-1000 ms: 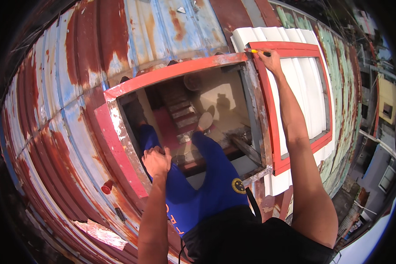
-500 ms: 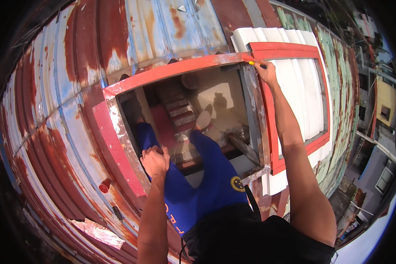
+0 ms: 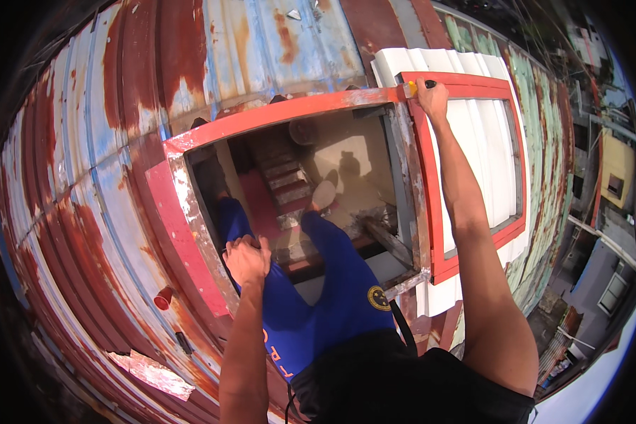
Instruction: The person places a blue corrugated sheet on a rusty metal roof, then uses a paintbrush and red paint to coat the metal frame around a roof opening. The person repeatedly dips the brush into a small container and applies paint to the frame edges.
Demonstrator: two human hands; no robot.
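My right hand [image 3: 432, 97] is closed around a small paintbrush [image 3: 411, 89] with a yellow and black handle. Its bristle end touches the far right corner of the opening's wooden frame [image 3: 283, 112], where the red-painted far edge meets a bare, worn side. Beside that corner lies the hinged hatch cover [image 3: 466, 86], a red-edged frame over white corrugated sheet. My left hand [image 3: 247, 260] rests by my left thigh at the frame's left side, fingers curled; whatever they may hold is hidden.
My legs in blue trousers [image 3: 339, 268] reach down into the opening, above steps [image 3: 286, 185] and a wooden beam [image 3: 389, 240]. Rusty corrugated roofing [image 3: 113, 212] surrounds it. A red cup [image 3: 163, 298] and a dark small object [image 3: 184, 343] lie on the left.
My right hand has shifted slightly farther away, and the brush has turned in its grip, with the handle's dark end now facing up. My left hand stays by my thigh.
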